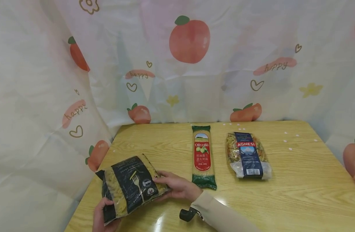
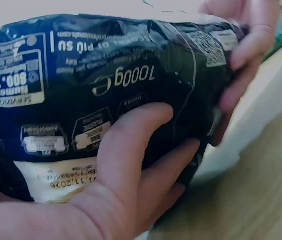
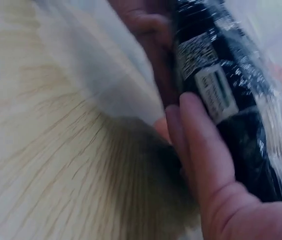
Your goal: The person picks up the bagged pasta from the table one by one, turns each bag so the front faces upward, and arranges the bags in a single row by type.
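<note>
A plump pasta bag (image 1: 136, 180), black with clear side windows and a fork picture, is held tilted above the table's left part in the head view. My left hand (image 1: 103, 216) grips its lower left end. On the opposite end my right hand (image 1: 177, 187) holds the bag, thumb over the front. The left wrist view shows the bag's dark printed face (image 2: 126, 60) marked 1000g, with the left hand's thumb (image 2: 136, 135) laid across it. In the right wrist view, fingers of the right hand (image 3: 211, 155) press along the bag's dark edge (image 3: 246, 135).
Toward the back of the wooden table (image 1: 304, 180) lies a green-ended spaghetti packet (image 1: 202, 161). To its right is an Agnesi pasta bag (image 1: 248, 156). A fruit-printed curtain (image 1: 194, 93) hangs behind and at both sides. Small white dots (image 1: 290, 149) lie at the back right.
</note>
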A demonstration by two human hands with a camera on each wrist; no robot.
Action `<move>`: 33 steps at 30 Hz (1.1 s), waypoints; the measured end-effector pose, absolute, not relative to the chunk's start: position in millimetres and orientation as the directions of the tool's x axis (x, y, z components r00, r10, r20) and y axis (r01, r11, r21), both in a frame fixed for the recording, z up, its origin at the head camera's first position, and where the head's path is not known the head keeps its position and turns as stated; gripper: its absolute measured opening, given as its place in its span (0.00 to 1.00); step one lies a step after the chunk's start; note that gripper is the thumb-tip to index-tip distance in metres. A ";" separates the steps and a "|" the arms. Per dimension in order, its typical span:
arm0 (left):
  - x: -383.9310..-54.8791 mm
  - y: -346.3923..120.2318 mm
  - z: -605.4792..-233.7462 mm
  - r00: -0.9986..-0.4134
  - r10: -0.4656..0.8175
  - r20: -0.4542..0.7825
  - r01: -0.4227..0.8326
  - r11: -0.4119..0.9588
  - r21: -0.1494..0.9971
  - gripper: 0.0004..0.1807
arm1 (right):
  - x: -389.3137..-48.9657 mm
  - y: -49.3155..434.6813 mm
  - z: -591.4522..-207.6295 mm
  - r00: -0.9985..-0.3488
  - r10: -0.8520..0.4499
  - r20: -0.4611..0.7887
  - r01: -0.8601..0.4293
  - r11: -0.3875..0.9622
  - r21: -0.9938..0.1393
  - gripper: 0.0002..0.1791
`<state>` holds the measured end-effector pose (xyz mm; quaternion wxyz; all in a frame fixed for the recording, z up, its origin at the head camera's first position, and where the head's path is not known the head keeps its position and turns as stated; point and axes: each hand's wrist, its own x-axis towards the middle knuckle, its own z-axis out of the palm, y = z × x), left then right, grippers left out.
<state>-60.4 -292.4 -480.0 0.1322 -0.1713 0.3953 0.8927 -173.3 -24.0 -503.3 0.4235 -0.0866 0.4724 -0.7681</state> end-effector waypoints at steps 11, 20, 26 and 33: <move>-62.8 -287.2 -487.5 -0.833 -0.058 -0.550 -0.475 -0.432 0.766 0.12 | -175.7 -24.2 -490.9 -0.676 -0.678 -0.289 0.539 -0.187 -0.821 0.40; -63.4 -286.6 -493.1 -0.832 -0.040 -0.553 -0.527 -0.257 0.810 0.27 | -178.1 -23.9 -487.4 -0.693 -0.657 -0.296 0.531 -0.188 -0.827 0.40; -70.7 -273.0 -497.6 -0.832 -0.253 -0.494 -0.496 -0.059 0.866 0.48 | -175.4 -18.1 -484.5 -0.696 -0.656 -0.291 0.518 -0.179 -0.836 0.40; -80.4 -267.3 -497.1 -0.854 -0.228 -0.468 -0.466 -0.070 0.882 0.49 | -173.1 -7.1 -482.2 -0.711 -0.648 -0.272 0.497 -0.190 -0.847 0.41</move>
